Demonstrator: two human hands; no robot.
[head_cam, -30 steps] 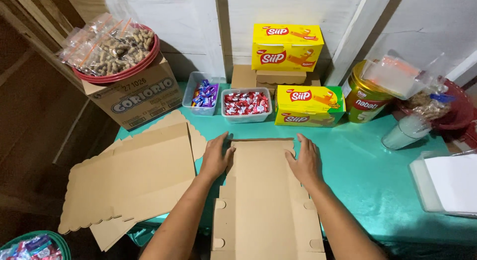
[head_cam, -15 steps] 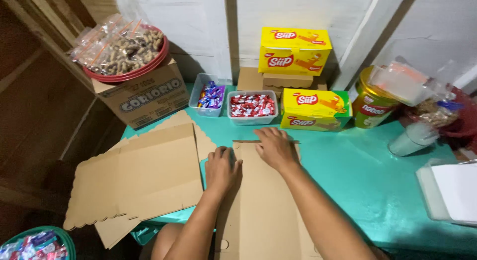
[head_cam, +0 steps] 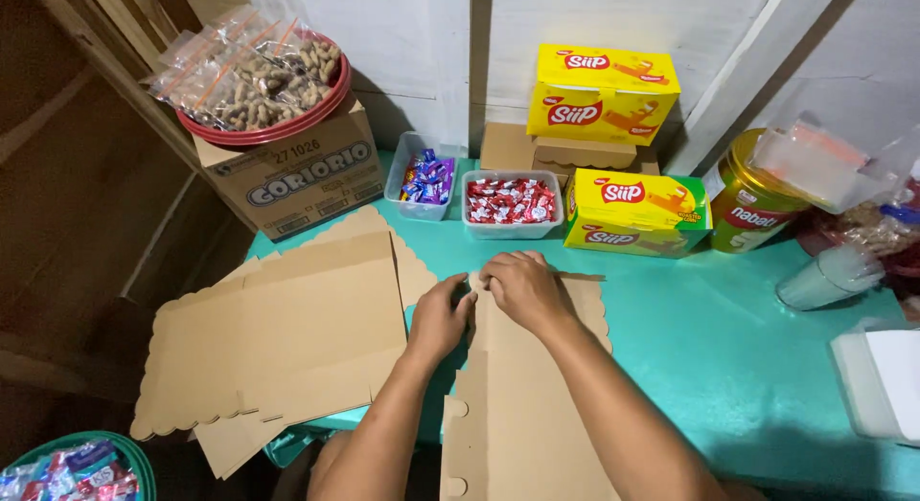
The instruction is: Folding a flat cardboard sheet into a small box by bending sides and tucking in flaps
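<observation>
Both hands, left hand [head_cam: 439, 319] and right hand [head_cam: 522, 288], curl closed, pinching the flat cardboard sheet's [head_cam: 527, 405] far edge.

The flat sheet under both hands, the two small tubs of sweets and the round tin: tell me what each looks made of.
Flat sheet: plain brown cardboard, matt, with die-cut scalloped edges and tabs.
Two small tubs: probably clear plastic, since the wrapped sweets show through the walls.
Round tin: looks like printed metal, glossy yellow and red, though coated card is possible.
</observation>
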